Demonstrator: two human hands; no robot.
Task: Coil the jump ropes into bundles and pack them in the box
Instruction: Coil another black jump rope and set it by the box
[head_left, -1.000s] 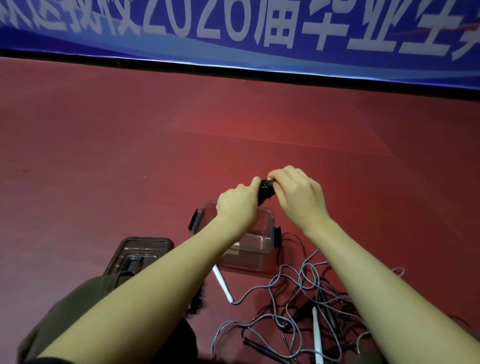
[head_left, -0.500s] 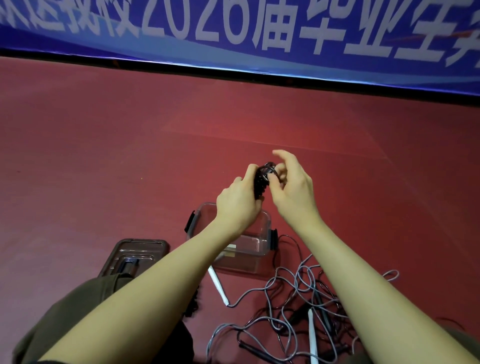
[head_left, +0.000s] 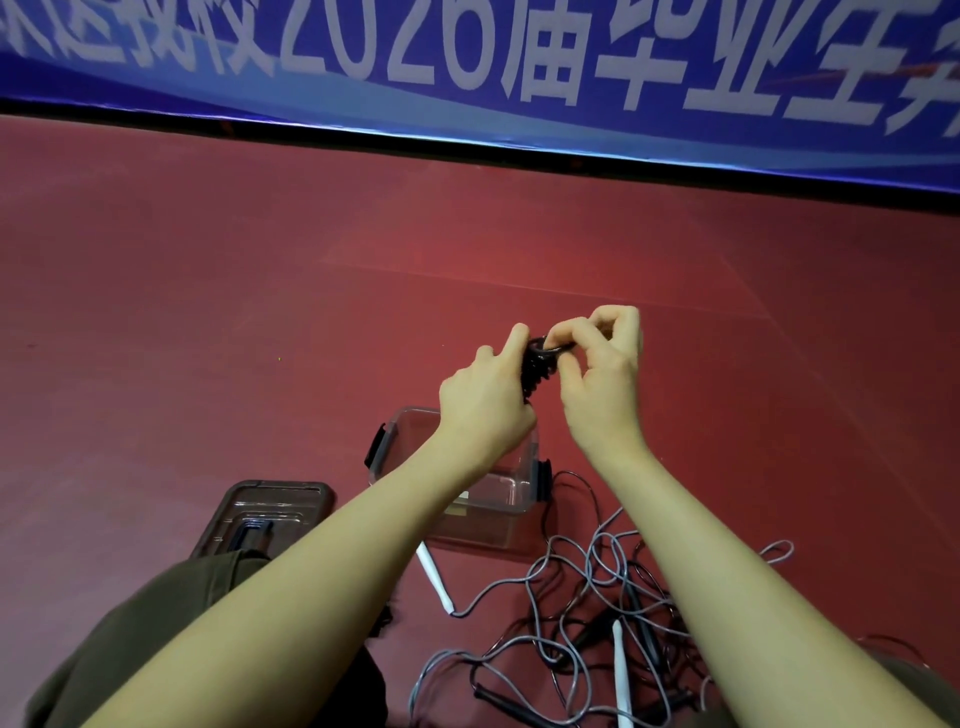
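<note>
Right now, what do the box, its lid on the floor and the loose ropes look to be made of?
Box: clear, glossy hard plastic, likely; the floor shows through its walls, dark clips at the ends.
Lid: clear plastic panel in a dark frame, by its look.
Loose ropes: thin grey and black cords, smooth, probably plastic-coated; white handles look matte plastic.

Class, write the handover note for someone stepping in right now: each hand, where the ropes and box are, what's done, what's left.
Left hand: grips the black coiled bundle, held above the box.
Right hand: pinches a loop at the bundle's top.
Clear box: open on the red floor; contents unclear. Its lid lies to its left.
Loose ropes: tangled on the floor right of the box.
Done: one bundle nearly coiled.
Left: pack it, then coil and pack the tangle.
</note>
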